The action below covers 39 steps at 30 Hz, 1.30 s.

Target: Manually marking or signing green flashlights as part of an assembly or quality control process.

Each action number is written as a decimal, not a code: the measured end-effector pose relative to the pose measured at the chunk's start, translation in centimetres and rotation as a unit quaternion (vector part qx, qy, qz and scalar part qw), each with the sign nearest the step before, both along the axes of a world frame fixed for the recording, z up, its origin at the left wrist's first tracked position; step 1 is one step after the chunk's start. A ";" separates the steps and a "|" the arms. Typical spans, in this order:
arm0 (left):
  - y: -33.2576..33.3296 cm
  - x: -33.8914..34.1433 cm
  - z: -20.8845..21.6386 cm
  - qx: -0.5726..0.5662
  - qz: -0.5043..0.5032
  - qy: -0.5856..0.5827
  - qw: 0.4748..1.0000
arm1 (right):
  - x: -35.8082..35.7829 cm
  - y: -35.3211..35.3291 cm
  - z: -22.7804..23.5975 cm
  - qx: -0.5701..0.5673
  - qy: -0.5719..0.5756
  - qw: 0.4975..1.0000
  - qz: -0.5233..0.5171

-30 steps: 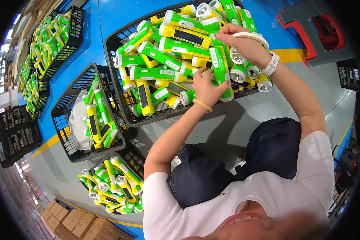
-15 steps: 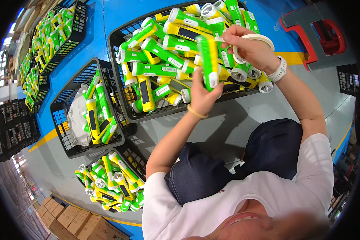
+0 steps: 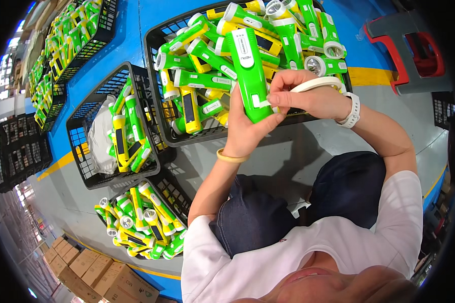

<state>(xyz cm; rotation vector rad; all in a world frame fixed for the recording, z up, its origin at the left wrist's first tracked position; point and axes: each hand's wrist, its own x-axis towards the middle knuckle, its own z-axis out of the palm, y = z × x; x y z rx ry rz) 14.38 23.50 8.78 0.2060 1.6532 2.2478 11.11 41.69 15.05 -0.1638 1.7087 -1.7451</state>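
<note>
My left hand [image 3: 247, 126] is wrapped round the lower end of a green flashlight [image 3: 253, 81], its switch side facing up, over the near side of a large black crate [image 3: 207, 137]. Hooked in my right hand [image 3: 308, 96] is a roll of white tape [image 3: 316, 84]. The right thumb and forefinger are pinched at the flashlight's lower end, beside a small white patch [image 3: 259, 101]. Whether that patch is a label or part of the flashlight I cannot tell. Beneath and behind my hands, green and yellow flashlights [image 3: 207, 58] fill the crate.
Left of the large crate stands a narrower black crate [image 3: 88, 182] with a few flashlights and a white bag [image 3: 101, 141]. More flashlights fill a near-left crate [image 3: 172, 194] and far-left crates [image 3: 93, 53]. A grey-red stool [image 3: 402, 50] stands right; cardboard boxes [image 3: 91, 270] sit lower left.
The flashlight has turned from its yellow side to its green switch side. My right hand has come down and left, from apart above the flashlight to its lower end.
</note>
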 end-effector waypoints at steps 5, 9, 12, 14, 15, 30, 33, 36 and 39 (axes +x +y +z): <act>0.6 0.5 -0.4 0.048 0.022 0.100 0.994 | 0.6 -0.4 0.1 0.022 0.026 0.999 -0.016; 1.1 1.1 -0.1 0.038 0.120 0.061 0.990 | 1.2 -1.2 -0.1 0.005 0.047 0.998 -0.051; 0.6 1.3 -0.5 0.013 0.123 0.105 0.987 | 0.9 -1.2 -0.2 0.178 0.379 0.908 -0.032; 0.5 1.4 -0.8 0.041 0.131 0.085 0.987 | 0.0 -0.9 0.5 0.223 0.348 0.910 -0.029; 0.4 1.3 -0.9 0.069 0.137 0.064 0.986 | -0.3 -0.6 0.5 0.229 0.320 0.919 -0.019; -10.4 -3.2 -4.8 -0.026 0.376 -0.151 0.914 | -1.7 -1.4 0.2 0.184 0.460 0.868 -0.021; -21.9 -4.1 -5.4 -0.455 0.436 -0.015 0.776 | -7.6 4.3 -3.5 0.377 0.451 0.802 -0.107; -30.2 -3.3 -6.3 -0.796 0.343 0.098 0.489 | -9.8 5.0 -5.9 0.424 0.362 0.827 -0.068; -23.4 -4.6 -4.3 -0.773 0.320 0.220 0.501 | -10.0 5.9 -8.9 0.445 0.415 0.787 -0.099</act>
